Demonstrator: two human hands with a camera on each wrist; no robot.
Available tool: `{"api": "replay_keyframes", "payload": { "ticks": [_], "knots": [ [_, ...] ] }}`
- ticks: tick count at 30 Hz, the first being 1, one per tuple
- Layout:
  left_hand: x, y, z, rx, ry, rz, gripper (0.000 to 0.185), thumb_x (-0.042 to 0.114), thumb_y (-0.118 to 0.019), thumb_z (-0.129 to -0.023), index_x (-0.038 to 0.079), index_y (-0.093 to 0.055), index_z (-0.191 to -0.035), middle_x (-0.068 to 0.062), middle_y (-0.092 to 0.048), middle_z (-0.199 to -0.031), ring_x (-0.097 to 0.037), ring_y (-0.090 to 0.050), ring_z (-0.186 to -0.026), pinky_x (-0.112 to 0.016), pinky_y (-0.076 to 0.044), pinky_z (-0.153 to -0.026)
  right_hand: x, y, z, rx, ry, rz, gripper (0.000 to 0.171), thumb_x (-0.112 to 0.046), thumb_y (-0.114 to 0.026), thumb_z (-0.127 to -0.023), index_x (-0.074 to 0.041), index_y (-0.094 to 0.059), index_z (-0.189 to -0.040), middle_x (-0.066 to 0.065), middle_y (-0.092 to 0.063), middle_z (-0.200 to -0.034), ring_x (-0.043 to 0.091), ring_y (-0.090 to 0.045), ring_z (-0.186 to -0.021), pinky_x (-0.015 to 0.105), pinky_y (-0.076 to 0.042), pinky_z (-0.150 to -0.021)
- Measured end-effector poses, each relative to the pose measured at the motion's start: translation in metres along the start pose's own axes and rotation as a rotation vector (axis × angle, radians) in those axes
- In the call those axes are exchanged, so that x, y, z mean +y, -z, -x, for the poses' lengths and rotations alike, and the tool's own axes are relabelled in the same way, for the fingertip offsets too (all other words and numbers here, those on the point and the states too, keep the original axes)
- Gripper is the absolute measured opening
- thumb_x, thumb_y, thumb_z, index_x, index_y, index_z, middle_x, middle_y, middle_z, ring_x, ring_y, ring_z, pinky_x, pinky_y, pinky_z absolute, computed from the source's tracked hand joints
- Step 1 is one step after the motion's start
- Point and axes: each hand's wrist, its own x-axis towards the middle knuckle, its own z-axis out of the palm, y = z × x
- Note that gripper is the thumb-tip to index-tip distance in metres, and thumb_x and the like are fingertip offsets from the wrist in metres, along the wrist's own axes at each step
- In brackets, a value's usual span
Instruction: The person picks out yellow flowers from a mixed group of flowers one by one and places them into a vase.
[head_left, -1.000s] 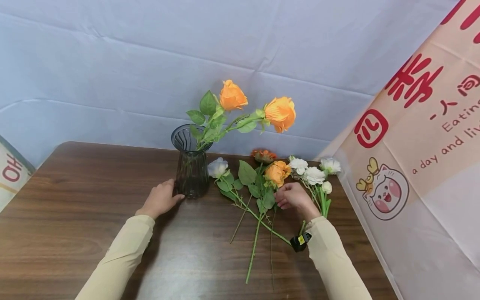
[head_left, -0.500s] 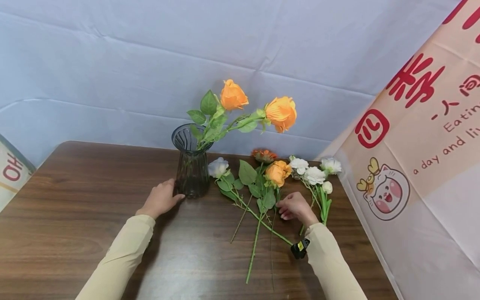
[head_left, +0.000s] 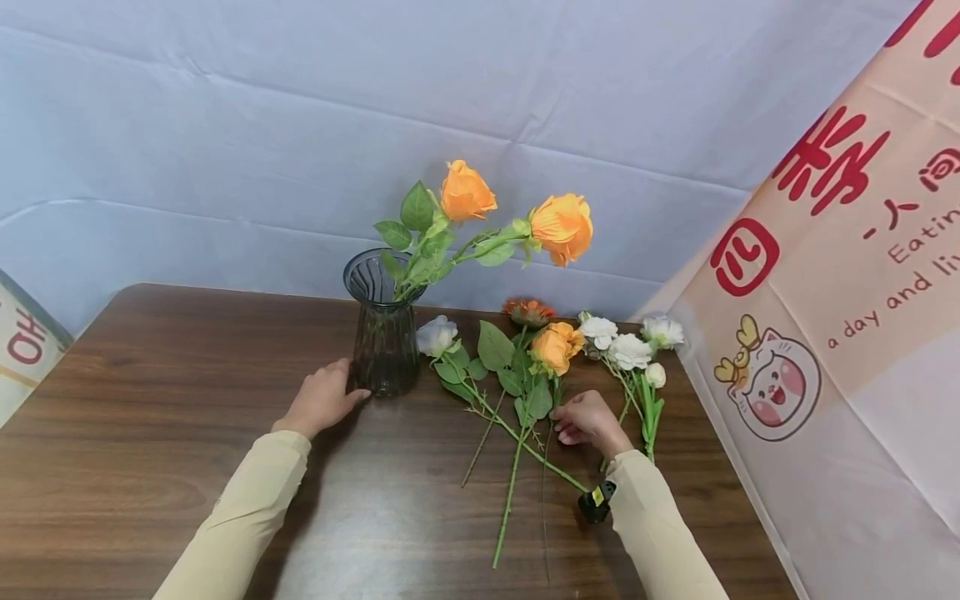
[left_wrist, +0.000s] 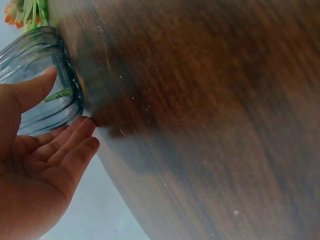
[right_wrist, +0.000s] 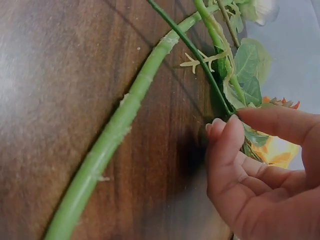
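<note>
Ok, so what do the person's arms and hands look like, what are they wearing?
Both arms wear long, pale cream sleeves down to the wrists. The left hand and right hand are bare. A small black device with a yellow mark sits under the right wrist.

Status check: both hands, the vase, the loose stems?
Left hand open against vase. Right hand pinching a thin stem. Other stems crossed beside it.

The right hand point(right_wrist: 260, 175) sits at four o'clock, fingers curled, thumb and fingertips closing on a thin dark stem point(right_wrist: 192, 52). A thick green stem point(right_wrist: 117, 135) lies across the wooden table point(right_wrist: 55, 95) from seven toward one o'clock, near leaves point(right_wrist: 250, 70).
</note>
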Motion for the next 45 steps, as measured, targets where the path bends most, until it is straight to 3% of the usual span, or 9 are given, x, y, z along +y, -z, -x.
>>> {"api": "replay_keyframes", "payload": {
  "ticks": [24,39,45],
  "knots": [
    [0.002,0.001,0.001,-0.005,0.008,-0.003,0.060,0.026,-0.062,-0.087,-0.017,-0.041,-0.123,-0.034,-0.050,-0.116,-0.048,-0.051,-0.103,-0.055,-0.044,-0.083,-0.005,0.006,0.002,-0.059,0.028,-0.099,0.020,0.007,-0.048,-0.085,0.020,-0.050,-0.101,0.013,-0.057,-0.066,0.016,-0.058,-0.049,0.028,-0.054,-0.052],
    [0.001,0.002,0.001,-0.008,0.005,-0.007,0.061,0.026,-0.062,-0.088,-0.018,-0.040,-0.124,-0.035,-0.049,-0.118,-0.048,-0.050,-0.104,-0.055,-0.044,-0.084,-0.014,0.015,0.005,-0.109,0.031,-0.173,0.022,0.008,-0.048,-0.084,0.023,-0.046,-0.101,0.011,-0.056,-0.062,0.016,-0.059,-0.049,0.026,-0.053,-0.051],
    [0.002,0.003,0.001,-0.008,0.008,-0.005,0.060,0.025,-0.062,-0.088,-0.017,-0.040,-0.124,-0.034,-0.049,-0.118,-0.047,-0.050,-0.104,-0.055,-0.043,-0.085,-0.017,0.019,0.005,-0.120,0.032,-0.206,0.015,0.008,-0.046,-0.085,0.021,-0.048,-0.093,0.012,-0.056,-0.061,0.018,-0.060,-0.049,0.028,-0.054,-0.053]
  ]
}}
